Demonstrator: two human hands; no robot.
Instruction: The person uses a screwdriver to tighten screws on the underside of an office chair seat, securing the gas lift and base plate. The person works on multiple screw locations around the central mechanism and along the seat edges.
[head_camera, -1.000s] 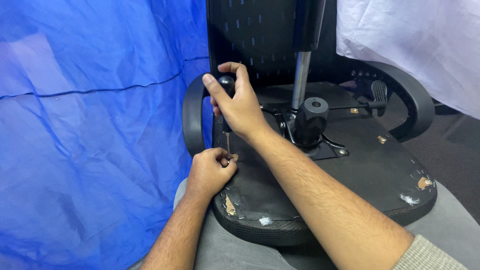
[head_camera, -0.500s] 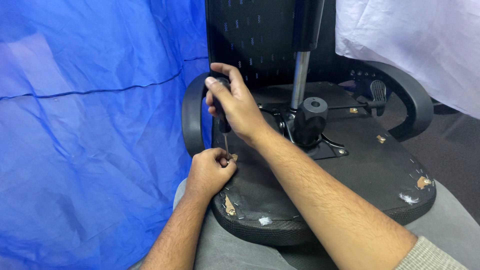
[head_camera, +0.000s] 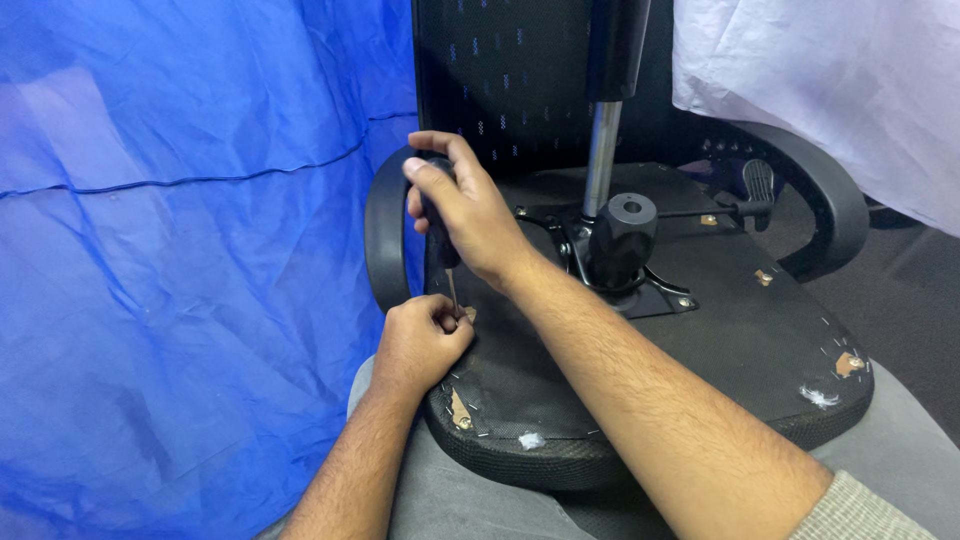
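Fingers of the right hand (head_camera: 465, 210) wrap the screwdriver (head_camera: 443, 235) handle, its tip standing at the left edge of the upturned chair seat (head_camera: 720, 330); left hand (head_camera: 420, 345) pinches around the tip, hiding the screw, so progress looks partway, judging by that

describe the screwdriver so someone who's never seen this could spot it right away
An upturned office chair seat lies across the person's lap. At its left edge, by the armrest, the right hand grips the screwdriver upright. Its thin metal shaft runs down into the left hand.
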